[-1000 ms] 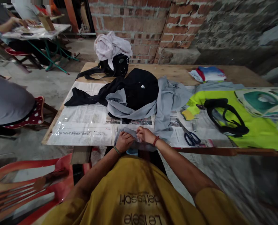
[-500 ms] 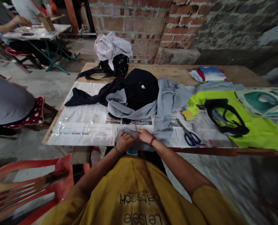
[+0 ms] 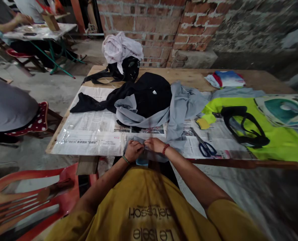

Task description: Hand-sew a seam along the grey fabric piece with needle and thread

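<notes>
At the table's front edge, my left hand is closed on a fold of grey cloth. My right hand is pinched at the same fold, its fingertips close to the left ones. Whatever lies between the right fingertips is too small to make out. The grey cloth seems to belong to the black garment with a small white logo, which lies crumpled just beyond my hands. Right of them, dark-handled scissors rest on newspaper.
A black strap and an iron sit on yellow-green cloth at the right. Behind are a black bag under pale cloth and folded clothes. A red chair stands at lower left; people sit farther left.
The right fingertips have come slightly closer to the left hand. My left hand keeps its hold on the grey cloth. The view has shifted a little.
</notes>
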`<state>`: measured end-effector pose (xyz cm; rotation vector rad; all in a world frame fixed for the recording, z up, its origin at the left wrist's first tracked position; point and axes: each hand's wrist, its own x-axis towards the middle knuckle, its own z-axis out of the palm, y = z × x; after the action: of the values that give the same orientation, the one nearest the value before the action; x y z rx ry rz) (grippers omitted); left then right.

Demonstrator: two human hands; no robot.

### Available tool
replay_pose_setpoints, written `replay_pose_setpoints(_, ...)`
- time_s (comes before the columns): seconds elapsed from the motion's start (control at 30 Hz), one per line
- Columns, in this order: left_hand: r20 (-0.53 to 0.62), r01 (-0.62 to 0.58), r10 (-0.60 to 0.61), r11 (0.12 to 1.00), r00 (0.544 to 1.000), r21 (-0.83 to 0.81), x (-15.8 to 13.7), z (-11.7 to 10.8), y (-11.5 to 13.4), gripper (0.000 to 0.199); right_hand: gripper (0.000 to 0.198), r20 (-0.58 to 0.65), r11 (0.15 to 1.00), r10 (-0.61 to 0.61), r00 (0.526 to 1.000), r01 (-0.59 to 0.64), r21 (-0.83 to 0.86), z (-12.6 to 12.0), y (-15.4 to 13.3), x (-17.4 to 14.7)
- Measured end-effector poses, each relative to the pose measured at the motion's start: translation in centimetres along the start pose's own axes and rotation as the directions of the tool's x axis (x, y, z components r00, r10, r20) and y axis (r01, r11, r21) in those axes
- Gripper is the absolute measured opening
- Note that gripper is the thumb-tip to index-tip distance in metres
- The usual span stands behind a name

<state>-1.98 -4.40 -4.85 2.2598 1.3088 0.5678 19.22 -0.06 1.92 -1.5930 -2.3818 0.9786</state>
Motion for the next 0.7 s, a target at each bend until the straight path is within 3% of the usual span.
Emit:
replay_pose_setpoints(0.07,-0.017,0.013,-0.013,1.0,1.0,-0.019,0.3,-0.1,-0.2,0.012,0.026,-0.199,1.0,-0.02,0.98,0.02,-0.002,-0.6,0.8,-0.3)
replay_pose_setpoints(0.13,-0.03,0.02,-0.021,0.999,0.999,-0.035,0.6,-0.3,-0.3,0.009,0.029,-0.403,1.0,-0.029,0.915,0.03,-0.004,-0.9,1.8,-1.3)
replay_pose_setpoints(0.2,-0.029,0.022,-0.024,0.999,0.999,-0.048,0.8,-0.5,-0.2,0.011,0.025,-0.505,0.997,-0.078,0.859,0.07,-0.035,-0.4,2.6,-2.7)
replay_pose_setpoints(0.27,-0.016,0.033,-0.034,0.998,0.999,-0.058,0.8,-0.8,0.1,0.015,0.021,-0.51,0.983,-0.183,0.841,0.149,-0.107,0.9,2.9,-4.4)
replay_pose_setpoints(0.4,0.01,0.084,-0.084,0.994,0.996,-0.07,1.0,-1.3,0.5,0.018,0.02,-0.396,0.933,-0.334,0.855,0.241,-0.267,4.6,2.1,-6.4)
replay_pose_setpoints(0.53,0.031,0.087,-0.084,0.993,0.996,-0.085,1.3,-1.6,0.5,0.018,0.016,-0.41,0.923,-0.316,0.855,0.177,-0.343,7.0,1.2,-6.0)
replay_pose_setpoints(0.7,0.009,0.069,-0.069,0.996,0.998,-0.056,1.3,-1.5,0.4,0.018,0.016,-0.416,0.926,-0.293,0.861,0.147,-0.347,6.9,1.1,-4.5)
